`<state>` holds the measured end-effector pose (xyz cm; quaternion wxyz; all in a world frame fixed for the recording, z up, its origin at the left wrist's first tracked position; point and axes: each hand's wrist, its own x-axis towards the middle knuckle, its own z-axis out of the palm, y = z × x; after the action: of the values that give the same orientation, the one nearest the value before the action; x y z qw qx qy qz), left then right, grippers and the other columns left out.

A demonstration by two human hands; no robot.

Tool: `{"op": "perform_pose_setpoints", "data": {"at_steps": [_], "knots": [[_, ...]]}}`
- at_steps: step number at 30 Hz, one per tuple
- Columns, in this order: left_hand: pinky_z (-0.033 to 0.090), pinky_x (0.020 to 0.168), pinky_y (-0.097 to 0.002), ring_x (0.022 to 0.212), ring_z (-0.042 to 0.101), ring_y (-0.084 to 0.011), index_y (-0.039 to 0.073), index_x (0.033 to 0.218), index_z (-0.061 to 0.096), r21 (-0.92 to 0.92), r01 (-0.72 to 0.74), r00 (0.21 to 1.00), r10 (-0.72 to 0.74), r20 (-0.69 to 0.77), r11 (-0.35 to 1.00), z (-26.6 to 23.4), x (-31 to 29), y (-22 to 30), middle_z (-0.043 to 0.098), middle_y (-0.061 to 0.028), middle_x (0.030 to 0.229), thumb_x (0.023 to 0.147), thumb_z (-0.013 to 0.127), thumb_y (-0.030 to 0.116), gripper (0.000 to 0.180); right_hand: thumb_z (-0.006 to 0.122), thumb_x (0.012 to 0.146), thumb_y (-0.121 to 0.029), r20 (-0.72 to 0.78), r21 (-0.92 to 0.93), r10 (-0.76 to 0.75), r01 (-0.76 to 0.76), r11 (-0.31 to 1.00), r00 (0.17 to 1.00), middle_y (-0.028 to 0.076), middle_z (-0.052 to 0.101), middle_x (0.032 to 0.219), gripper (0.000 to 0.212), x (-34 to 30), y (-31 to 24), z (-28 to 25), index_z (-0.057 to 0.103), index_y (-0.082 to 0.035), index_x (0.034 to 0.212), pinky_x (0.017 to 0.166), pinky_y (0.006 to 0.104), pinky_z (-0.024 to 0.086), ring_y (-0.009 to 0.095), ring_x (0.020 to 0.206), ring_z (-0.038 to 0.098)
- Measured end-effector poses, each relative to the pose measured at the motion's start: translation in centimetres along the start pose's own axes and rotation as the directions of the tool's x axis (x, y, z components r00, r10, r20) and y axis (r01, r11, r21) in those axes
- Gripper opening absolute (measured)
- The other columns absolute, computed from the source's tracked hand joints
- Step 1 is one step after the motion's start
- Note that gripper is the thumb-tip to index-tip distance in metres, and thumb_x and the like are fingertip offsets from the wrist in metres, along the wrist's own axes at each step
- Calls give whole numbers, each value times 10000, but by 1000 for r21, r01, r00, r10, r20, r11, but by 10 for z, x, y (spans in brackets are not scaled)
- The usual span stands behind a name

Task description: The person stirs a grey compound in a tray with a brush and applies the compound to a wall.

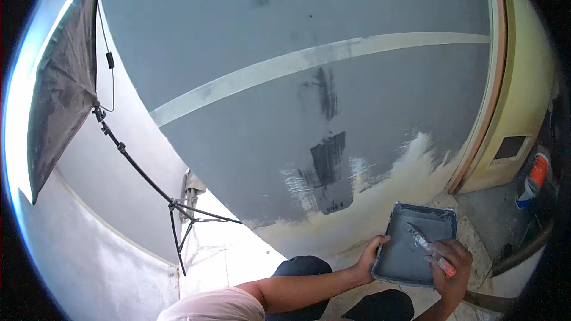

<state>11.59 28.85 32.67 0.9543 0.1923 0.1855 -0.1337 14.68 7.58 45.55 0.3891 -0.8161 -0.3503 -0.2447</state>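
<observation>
My left hand [369,258] grips the left rim of a dark rectangular paint tray [389,229], thumb over its edge. Grey paint coats the inside of the tray. In my right hand [455,264] is a paint-smeared brush [420,238] with an orange-red handle end, its tip down over the paint. Beyond the tray stands a wall [238,160] painted grey, with darker, wet-looking strokes [329,157] down its middle. Near its foot, a pale band of wall [416,160] shows ragged grey edges.
At left, a softbox light [65,83] leans on a black tripod stand [143,172], legs spread on the pale floor. A light strip [267,65] crosses the wall. To the right are a yellowish panel [517,95] and an orange-and-white shoe or bottle-like object [537,170]. My dark-clad knees [383,306] are below.
</observation>
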Motion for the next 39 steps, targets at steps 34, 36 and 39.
{"op": "perform_pose_setpoints", "data": {"at_steps": [34, 36, 39], "knots": [[562, 971, -456, 1067, 690, -291, 10, 1298, 548, 40, 2, 1000, -3, 31, 999, 25, -19, 4, 649, -156, 1191, 948, 593, 416, 539, 800, 693, -178, 123, 30, -4, 0, 1000, 992, 147, 697, 923, 330, -2, -5, -9, 725, -58, 991, 681, 397, 521, 329, 762, 683], [560, 975, -458, 1069, 689, -294, 11, 1309, 543, 24, 16, 999, -17, 50, 1000, 10, -8, 1, 648, -157, 1196, 949, 588, 419, 545, 810, 687, -187, 105, 65, 0, -7, 998, 994, 146, 697, 934, 345, 0, -10, -10, 727, -62, 998, 695, 400, 522, 331, 774, 683], [556, 980, -461, 1068, 689, -297, 13, 1321, 538, 14, 31, 998, -32, 59, 999, 9, -5, 1, 649, -157, 1202, 952, 576, 420, 550, 827, 666, -188, 106, 33, 3, -7, 999, 994, 144, 699, 957, 375, 0, -12, -13, 731, -66, 1007, 727, 413, 521, 338, 806, 681]]}}
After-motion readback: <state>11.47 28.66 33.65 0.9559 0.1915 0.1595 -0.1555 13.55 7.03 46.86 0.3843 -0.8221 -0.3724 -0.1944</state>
